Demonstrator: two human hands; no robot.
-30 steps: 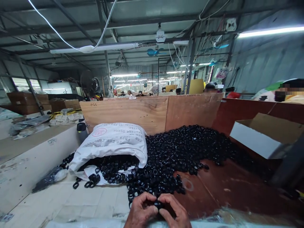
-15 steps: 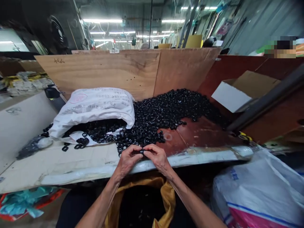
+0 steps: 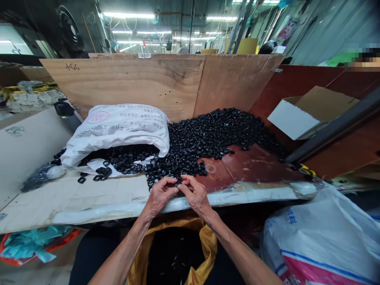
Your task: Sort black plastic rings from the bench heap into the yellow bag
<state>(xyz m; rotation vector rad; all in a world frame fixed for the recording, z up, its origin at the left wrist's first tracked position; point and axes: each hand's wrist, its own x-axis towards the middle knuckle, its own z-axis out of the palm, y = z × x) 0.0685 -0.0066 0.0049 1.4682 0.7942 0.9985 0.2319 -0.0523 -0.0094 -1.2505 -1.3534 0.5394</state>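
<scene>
The small black ring looks light, stiff and smooth, probably plastic, so it would slip easily and is best pinched by its outer rim with the fingertips. It sits between the left hand and right hand, both closed narrowly on it with thumbs and forefingers meeting over the near edge of the worktop. Just beyond the hands spreads the heap of black rings, a white sack spills more beyond and to the left, and a yellow-lined bag gapes below the wrists.
</scene>
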